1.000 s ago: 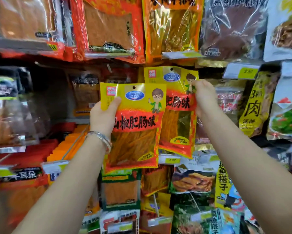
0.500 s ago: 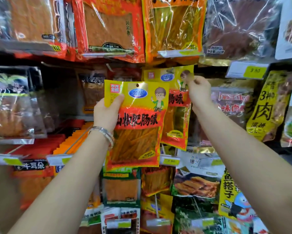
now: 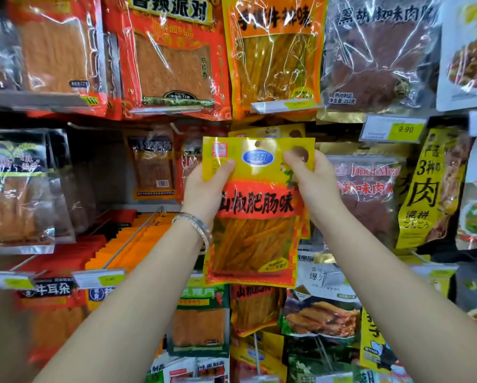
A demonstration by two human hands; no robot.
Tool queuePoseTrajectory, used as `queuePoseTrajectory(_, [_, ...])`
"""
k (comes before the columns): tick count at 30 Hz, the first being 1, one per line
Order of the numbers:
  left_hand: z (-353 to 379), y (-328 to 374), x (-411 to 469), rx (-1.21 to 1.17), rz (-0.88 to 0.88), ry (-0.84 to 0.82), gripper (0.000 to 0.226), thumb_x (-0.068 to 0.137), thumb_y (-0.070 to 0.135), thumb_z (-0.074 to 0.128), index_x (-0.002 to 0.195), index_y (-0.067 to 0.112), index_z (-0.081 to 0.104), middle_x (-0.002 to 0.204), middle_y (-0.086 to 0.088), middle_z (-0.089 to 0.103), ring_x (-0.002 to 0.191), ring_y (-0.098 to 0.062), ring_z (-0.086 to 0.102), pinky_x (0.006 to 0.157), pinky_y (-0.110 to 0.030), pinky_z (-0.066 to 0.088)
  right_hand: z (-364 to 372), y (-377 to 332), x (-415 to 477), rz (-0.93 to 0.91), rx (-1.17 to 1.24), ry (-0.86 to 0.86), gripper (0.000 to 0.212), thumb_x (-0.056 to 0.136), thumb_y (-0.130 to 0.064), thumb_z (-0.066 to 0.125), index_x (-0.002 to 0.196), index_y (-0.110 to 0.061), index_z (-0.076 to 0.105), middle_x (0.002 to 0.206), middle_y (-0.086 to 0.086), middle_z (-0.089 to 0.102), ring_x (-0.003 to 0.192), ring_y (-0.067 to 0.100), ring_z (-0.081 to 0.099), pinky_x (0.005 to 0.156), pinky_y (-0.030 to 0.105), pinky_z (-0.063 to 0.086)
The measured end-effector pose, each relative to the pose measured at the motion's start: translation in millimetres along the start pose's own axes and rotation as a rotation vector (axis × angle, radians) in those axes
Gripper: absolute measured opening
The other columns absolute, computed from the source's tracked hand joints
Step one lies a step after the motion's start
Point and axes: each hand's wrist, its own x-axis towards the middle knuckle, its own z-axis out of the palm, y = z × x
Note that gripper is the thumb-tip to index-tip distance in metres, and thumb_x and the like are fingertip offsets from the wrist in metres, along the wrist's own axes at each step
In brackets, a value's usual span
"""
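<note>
A yellow and red snack packet point(image 3: 255, 214) with a clear window of orange strips is held up in front of a store display. My left hand point(image 3: 207, 189), with a silver bracelet on the wrist, grips its upper left edge, thumb on the front. My right hand point(image 3: 312, 181) pinches its upper right corner, near the hang hole. A second packet of the same kind point(image 3: 267, 131) hangs right behind it, only its yellow top showing above.
Rows of hanging snack packets fill the display on metal pegs: red and orange ones point(image 3: 173, 56) above, a dried meat packet point(image 3: 370, 194) to the right, more packets point(image 3: 198, 322) below. A yellow price tag point(image 3: 394, 129) sits at upper right. An emptier peg point(image 3: 138, 236) runs at left.
My left hand carried the packet to the right, in front of the hanging one. My right hand left the hanging packet and took hold of the front packet's upper right corner.
</note>
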Motion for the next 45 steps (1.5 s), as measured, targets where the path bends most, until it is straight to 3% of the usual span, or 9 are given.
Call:
queuePoseTrajectory(4, [4.7,9.6,7.7,0.245,0.259,-0.102,0.078,0.082,0.017,0.071,0.144,0.029,0.025,0.138,0.016,0.037,0.125,0.002,0.037,0.102,-0.019,0.036,-11.6,-1.9,6.1,-0.067,-0.021,0.094,0.013,0.088,-0.035,0.063,0.075,-0.034,0.061,0.075,-0.017,0.066,0.076,0.002,0.063,0.072,0.026,0.048])
queuePoseTrajectory(11, [24.3,37.7,16.4,0.534,0.494,-0.263,0.068,0.094,0.018,0.052,0.150,0.026,0.013,0.158,0.004,0.003,0.146,-0.014,-0.005,0.118,-0.040,0.002,-14.8,-8.7,24.1,-0.105,-0.112,0.157,0.011,0.091,-0.034,0.059,0.080,-0.030,0.058,0.083,-0.010,0.065,0.077,0.005,0.061,0.071,0.027,0.047])
queuePoseTrajectory(15, [28.8,42.4,15.9,0.453,0.451,-0.310,0.067,0.094,0.016,0.052,0.149,0.025,0.016,0.157,0.010,0.012,0.144,-0.005,0.004,0.118,-0.031,0.010,-12.4,-9.6,34.6,-0.106,-0.179,0.169,0.017,0.091,-0.031,0.058,0.074,-0.030,0.056,0.075,-0.013,0.061,0.065,-0.005,0.056,0.062,0.018,0.043])
queuePoseTrajectory(19, [26.1,38.3,17.7,0.428,0.443,-0.325,0.067,0.095,0.017,0.052,0.149,0.028,0.014,0.155,0.014,0.014,0.134,0.011,0.011,0.107,-0.012,0.016,-6.8,-5.5,40.9,-0.066,-0.239,0.156,0.018,0.091,-0.030,0.056,0.073,-0.030,0.056,0.080,-0.006,0.063,0.081,0.018,0.063,0.073,0.035,0.048])
queuePoseTrajectory(23, [23.0,17.3,19.2,0.438,0.403,-0.314,0.074,0.092,0.019,0.056,0.149,0.034,0.011,0.156,0.012,0.013,0.139,0.004,0.011,0.108,-0.016,0.016,-6.0,8.5,38.2,-0.053,-0.242,0.174,0.016,0.091,-0.034,0.058,0.087,-0.018,0.056,0.084,-0.002,0.060,0.081,0.015,0.059,0.075,0.037,0.045])
queuePoseTrajectory(28, [9.9,-32.7,21.9,0.559,0.297,-0.279,0.072,0.091,0.016,0.057,0.148,0.033,0.016,0.158,0.005,0.009,0.141,-0.001,0.005,0.113,-0.028,0.008,-12.6,26.4,19.5,-0.198,-0.303,0.168,0.036,0.088,-0.020,0.065,0.116,-0.023,0.043,0.105,-0.016,0.054,0.094,-0.003,0.053,0.082,0.008,0.039])
queuePoseTrajectory(33, [1.1,-81.6,20.6,0.559,0.169,-0.276,0.072,0.092,0.017,0.056,0.145,0.044,0.016,0.158,0.006,0.002,0.143,-0.007,0.000,0.103,-0.013,0.007,-11.4,65.3,-17.4,-0.463,-0.862,0.148,0.070,0.084,-0.011,0.064,0.146,-0.010,0.032,0.152,0.020,0.025,0.142,0.034,0.020,0.114,0.044,0.018])
queuePoseTrajectory(39, [4.9,-117.8,39.8,0.470,0.114,-0.330,0.085,0.089,0.010,0.057,0.148,0.041,0.004,0.142,0.022,0.017,0.136,0.003,0.013,0.113,-0.026,0.017,2.0,102.9,-20.4,-0.392,-1.056,-0.050,0.066,0.090,-0.019,0.057,0.149,-0.016,0.028,0.158,0.017,0.010,0.146,0.034,0.005,0.115,0.050,0.011])
queuePoseTrajectory(45, [3.6,-144.6,88.3,0.526,0.112,-0.329,0.091,0.084,0.010,0.059,0.147,0.043,0.001,0.144,0.008,0.027,0.137,-0.009,0.022,0.111,-0.031,0.021,21.8,130.7,23.5,-0.282,-1.110,-0.118,0.066,0.095,-0.023,0.050,0.152,-0.019,0.017,0.160,0.013,0.000,0.147,0.032,0.002,0.115,0.047,0.021])
